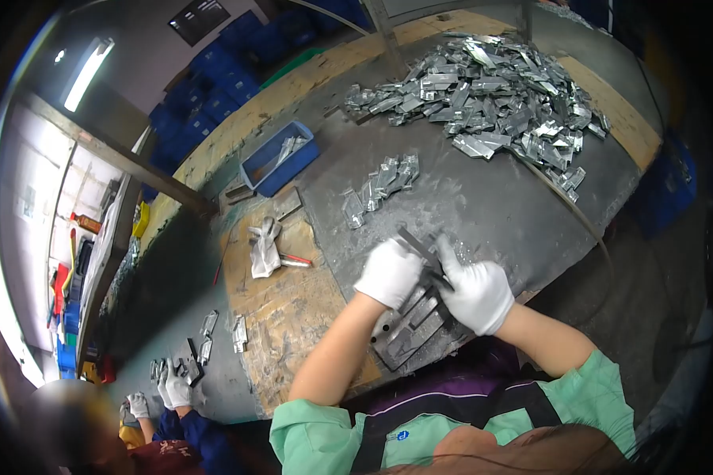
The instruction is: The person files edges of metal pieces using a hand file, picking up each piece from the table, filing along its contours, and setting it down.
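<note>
My left hand (390,273), in a white glove, is closed on a dark, flat metal bar (417,245) that slants down toward my other hand. My right hand (478,293), also gloved, has one finger raised and slightly blurred. Its other fingers are closed around a second dark metal piece (436,279), whose far end is hidden by the glove. Just below both hands, a metal fixture (408,332) with dark bars and a flat plate lies at the table's near edge. Several shiny metal parts (380,186) form a row beyond my hands.
A large heap of shiny metal parts (499,91) covers the far right of the table. At the back left stands a blue bin (280,158). A white glove (264,249) and a red-handled tool (295,260) lie on brown board. A co-worker's gloved hands (174,388) are at the lower left.
</note>
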`<state>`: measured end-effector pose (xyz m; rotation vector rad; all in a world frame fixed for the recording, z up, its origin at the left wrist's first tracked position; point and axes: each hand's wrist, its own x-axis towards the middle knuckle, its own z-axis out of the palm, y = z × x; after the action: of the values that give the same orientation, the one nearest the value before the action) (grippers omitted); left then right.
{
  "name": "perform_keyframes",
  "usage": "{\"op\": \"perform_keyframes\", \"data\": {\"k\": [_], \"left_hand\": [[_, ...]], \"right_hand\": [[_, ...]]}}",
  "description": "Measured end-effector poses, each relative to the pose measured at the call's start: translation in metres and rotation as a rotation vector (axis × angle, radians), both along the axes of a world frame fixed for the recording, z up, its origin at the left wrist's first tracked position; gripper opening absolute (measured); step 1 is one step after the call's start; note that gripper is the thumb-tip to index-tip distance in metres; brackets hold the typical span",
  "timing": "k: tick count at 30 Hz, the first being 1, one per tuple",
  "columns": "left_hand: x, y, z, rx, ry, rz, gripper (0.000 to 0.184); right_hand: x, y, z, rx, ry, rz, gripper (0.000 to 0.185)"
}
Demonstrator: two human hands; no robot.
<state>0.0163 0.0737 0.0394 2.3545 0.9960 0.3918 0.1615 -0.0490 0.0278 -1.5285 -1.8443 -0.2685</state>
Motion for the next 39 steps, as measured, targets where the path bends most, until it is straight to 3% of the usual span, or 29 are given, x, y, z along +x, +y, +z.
{"op": "perform_keyframes", "data": {"k": [1,2,3,4,5,6,7,8,9,11,12,14,15,17,18,19,21,25,31,35,36,39], "left_hand": [[0.003,-0.017,0.018,-0.244,0.002,0.052,0.029],[0.005,-0.034,0.025,-0.205,-0.064,0.18,0.036],[-0.003,-0.039,0.023,-0.252,-0.144,0.166,0.041],[-0.012,-0.042,0.023,-0.301,-0.225,0.152,0.045],[-0.021,-0.044,0.029,-0.757,-0.322,0.237,0.05],[-0.025,-0.05,0.025,-0.47,-0.432,0.187,0.049],[-0.028,-0.056,0.02,-0.185,-0.532,0.135,0.049],[-0.027,-0.065,0.033,-0.252,-0.404,0.127,0.049],[-0.022,-0.073,0.051,-0.219,-0.166,0.093,0.042],[-0.017,-0.077,0.03,-0.157,-0.239,0.085,0.028],[-0.015,-0.081,0.023,-0.082,-0.384,0.08,0.017],[-0.011,-0.085,0.017,-0.066,-0.461,0.184,0.015],[-0.011,-0.081,0.009,-0.063,-0.453,0.274,0.014],[-0.005,-0.077,0.006,-0.217,-0.587,0.317,0.016],[-0.002,-0.077,0.001,-0.002,-0.569,0.29,0.018],[-0.003,-0.077,-0.004,-0.007,-0.572,0.288,0.018],[-0.004,-0.076,-0.009,0.188,-0.474,0.272,0.019],[-0.011,-0.078,0.004,0.164,-0.356,0.221,0.019],[-0.012,-0.079,0.01,0.006,-0.053,0.295,0.024],[-0.016,-0.078,-0.018,0.005,-0.23,0.266,0.026],[-0.017,-0.08,-0.022,0.034,-0.206,0.241,0.027],[-0.018,-0.081,-0.028,0.071,-0.331,0.161,0.042]], "right_hand": [[0.003,0.006,0.005,0.003,-0.024,0.03,0.064],[0.004,0.005,0.016,-0.082,0.027,0.0,0.048],[0.003,0.004,0.016,-0.077,0.021,0.007,0.048],[0.003,0.004,0.013,-0.101,0.232,0.083,0.037],[0.003,0.002,0.009,-0.133,0.443,0.156,0.027],[-0.004,-0.003,0.007,-0.419,0.9,0.114,0.012],[-0.004,-0.008,0.027,-0.634,1.027,0.107,0.013],[-0.001,-0.012,0.047,-0.851,1.153,0.098,0.013],[-0.002,-0.016,0.037,-0.907,1.231,0.155,0.014],[-0.008,-0.025,0.029,-0.869,1.288,0.225,0.018],[-0.008,-0.025,0.02,-0.816,1.157,0.184,0.021],[-0.005,-0.034,0.033,-0.806,1.102,0.145,0.027],[-0.003,-0.041,0.041,-0.774,0.872,0.02,0.029],[0.004,-0.05,0.034,-0.722,0.857,-0.036,0.034],[0.008,-0.058,0.039,-0.747,0.832,-0.039,0.047],[0.007,-0.061,0.039,-0.749,0.829,-0.045,0.047],[0.005,-0.067,0.039,-0.787,0.932,-0.127,0.051],[0.003,-0.072,0.043,-0.811,1.001,-0.155,0.051],[0.005,-0.075,0.041,-0.708,0.857,-0.121,0.052],[-0.002,-0.082,0.05,-0.341,0.187,-0.021,0.06],[-0.007,-0.085,0.052,-0.226,-0.014,0.007,0.074],[-0.027,-0.091,0.066,-0.361,-0.217,0.043,0.066]]}}
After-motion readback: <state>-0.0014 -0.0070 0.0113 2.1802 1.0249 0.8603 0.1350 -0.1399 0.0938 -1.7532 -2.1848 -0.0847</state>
